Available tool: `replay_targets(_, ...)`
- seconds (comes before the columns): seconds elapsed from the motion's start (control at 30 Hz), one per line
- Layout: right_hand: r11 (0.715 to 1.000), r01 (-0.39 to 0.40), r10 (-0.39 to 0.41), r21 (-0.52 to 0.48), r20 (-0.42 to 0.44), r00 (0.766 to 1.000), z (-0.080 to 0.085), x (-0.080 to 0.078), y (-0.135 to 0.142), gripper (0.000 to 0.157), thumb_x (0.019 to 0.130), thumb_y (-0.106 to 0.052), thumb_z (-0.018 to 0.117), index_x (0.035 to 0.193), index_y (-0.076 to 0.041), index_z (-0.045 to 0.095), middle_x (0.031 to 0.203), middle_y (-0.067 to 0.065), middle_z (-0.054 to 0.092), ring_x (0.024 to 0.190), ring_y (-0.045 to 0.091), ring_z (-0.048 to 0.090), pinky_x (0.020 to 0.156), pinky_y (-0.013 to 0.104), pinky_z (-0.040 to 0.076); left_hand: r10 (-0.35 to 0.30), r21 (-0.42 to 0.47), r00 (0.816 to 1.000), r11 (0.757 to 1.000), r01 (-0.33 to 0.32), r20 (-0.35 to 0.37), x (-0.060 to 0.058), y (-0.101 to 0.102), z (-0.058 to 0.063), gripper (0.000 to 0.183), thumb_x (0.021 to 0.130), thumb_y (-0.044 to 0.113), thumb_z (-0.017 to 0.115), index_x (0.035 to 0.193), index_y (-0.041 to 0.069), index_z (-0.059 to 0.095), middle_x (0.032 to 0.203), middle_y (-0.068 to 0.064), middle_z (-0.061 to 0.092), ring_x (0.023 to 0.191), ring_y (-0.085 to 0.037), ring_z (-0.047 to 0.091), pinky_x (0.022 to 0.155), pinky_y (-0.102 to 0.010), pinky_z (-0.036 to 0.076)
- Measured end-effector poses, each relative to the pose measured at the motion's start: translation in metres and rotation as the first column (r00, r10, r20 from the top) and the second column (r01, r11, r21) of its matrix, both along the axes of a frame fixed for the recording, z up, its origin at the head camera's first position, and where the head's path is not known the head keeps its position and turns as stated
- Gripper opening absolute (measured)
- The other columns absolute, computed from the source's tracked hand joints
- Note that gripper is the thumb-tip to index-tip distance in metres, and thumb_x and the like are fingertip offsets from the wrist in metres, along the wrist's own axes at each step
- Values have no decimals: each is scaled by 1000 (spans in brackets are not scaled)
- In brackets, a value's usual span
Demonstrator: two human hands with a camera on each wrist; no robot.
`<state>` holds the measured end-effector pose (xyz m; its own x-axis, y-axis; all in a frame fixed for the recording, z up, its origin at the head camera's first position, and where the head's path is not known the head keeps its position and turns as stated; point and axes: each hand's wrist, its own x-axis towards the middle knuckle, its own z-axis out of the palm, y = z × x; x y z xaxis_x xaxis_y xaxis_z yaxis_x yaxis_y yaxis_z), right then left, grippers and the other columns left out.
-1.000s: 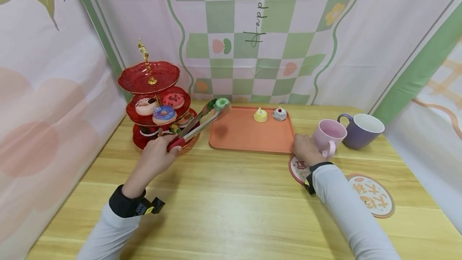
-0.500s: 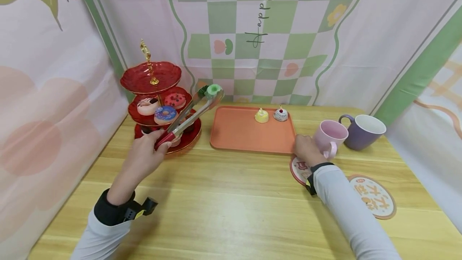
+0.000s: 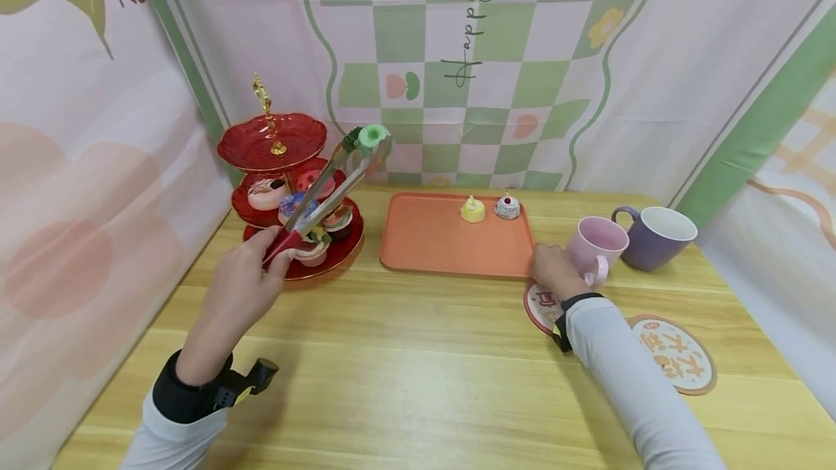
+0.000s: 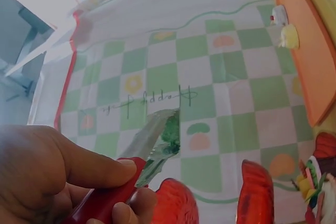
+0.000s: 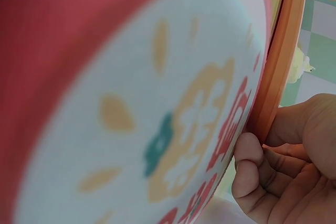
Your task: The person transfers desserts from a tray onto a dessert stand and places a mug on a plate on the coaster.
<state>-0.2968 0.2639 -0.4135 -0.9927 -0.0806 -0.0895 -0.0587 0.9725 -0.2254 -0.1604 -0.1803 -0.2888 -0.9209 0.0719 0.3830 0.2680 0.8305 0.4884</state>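
Observation:
My left hand [image 3: 236,283] grips red-handled tongs [image 3: 284,242] that slant up in front of a three-tier red stand [image 3: 271,140]. Between the tong tips is a small green round cake [image 3: 373,135], raised above the stand's middle tier. In the left wrist view, thumb and fingers wrap the red handle [image 4: 107,195]; the green cake [image 4: 170,132] is partly hidden by the metal tips. At the front right corner of the orange tray [image 3: 451,256], my right hand [image 3: 554,268] pinches the rim, with the thumb over the edge in the right wrist view.
A yellow cake [image 3: 473,209] and a white cake with a cherry [image 3: 506,207] sit at the tray's back right. A pink mug [image 3: 594,245] and purple mug [image 3: 656,238] stand right of it. Coasters lie nearer, one round [image 3: 542,304]. Donuts [image 3: 266,194] and cupcakes [image 3: 312,250] fill the lower tiers.
My left hand has moved left and toward the body, and the tong tips have risen with the green cake, away from the tray. The right hand stays at the tray corner.

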Motion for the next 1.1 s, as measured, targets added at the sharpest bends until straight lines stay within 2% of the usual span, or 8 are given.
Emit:
replay_targets(0.13, 1000, -5, 5, 2, -1, 1000, 1, 0, -2, 15, 81, 1, 49, 91, 10, 56, 76, 19, 54, 69, 32, 51, 60, 41, 44, 18, 5, 997, 1000, -18, -69, 4, -5, 2, 34, 90, 7, 60, 119, -9, 53, 76, -16, 53, 56, -24, 44, 46, -33, 34)
replay_targets(0.23, 1000, -19, 19, 6, -25, 1000, 1, 0, -1, 14, 80, 1, 49, 88, 10, 56, 76, 20, 54, 69, 33, 52, 62, 43, 44, 41, -17, 989, 999, -44, -142, 5, -10, 3, 34, 89, 7, 60, 117, -11, 53, 75, -18, 54, 54, -26, 44, 45, -33, 33)
replay_targets(0.37, 999, -35, 35, 8, -46, 998, -2, -1, 1, 13, 78, 1, 50, 85, 10, 56, 76, 21, 55, 70, 34, 51, 63, 44, 44, 70, -26, 979, 997, -76, -194, 6, -16, 5, 31, 89, 7, 61, 114, -11, 54, 71, -17, 54, 52, -26, 43, 45, -34, 32)
replay_targets(0.53, 999, -35, 35, 4, -39, 999, -3, -1, 3, 11, 79, 1, 50, 84, 8, 56, 75, 19, 54, 68, 33, 51, 61, 42, 44, 110, -26, 975, 993, -117, -193, 8, -19, 8, 23, 90, 8, 59, 106, -7, 55, 63, -11, 48, 48, -24, 40, 43, -33, 30)
replay_targets(0.77, 999, -36, 36, -2, -45, 998, -3, 0, 1, 9, 79, 2, 49, 82, 7, 56, 73, 19, 54, 67, 32, 51, 59, 41, 44, 172, -48, 967, 982, -184, -188, 8, -20, 12, 20, 90, 9, 58, 100, -9, 54, 70, -19, 53, 52, -30, 45, 44, -37, 34)
replay_targets(1.0, 1000, -16, 16, -20, -10, 1000, 0, 0, 0, 10, 80, 1, 50, 84, 7, 56, 73, 18, 54, 67, 32, 52, 59, 41, 43, 224, -71, 965, 969, -235, -134, 9, -23, 16, 33, 92, 12, 56, 115, -11, 53, 84, -28, 58, 59, -38, 50, 53, -51, 43)
replay_targets(1.1, 1000, -14, 14, -21, -5, 1000, 2, 1, -1, 10, 80, 1, 51, 85, 8, 56, 73, 18, 54, 68, 33, 52, 60, 41, 43, 241, -77, 963, 965, -251, -120, 10, -25, 17, 33, 92, 13, 55, 115, -10, 53, 84, -28, 58, 58, -38, 50, 52, -52, 43)
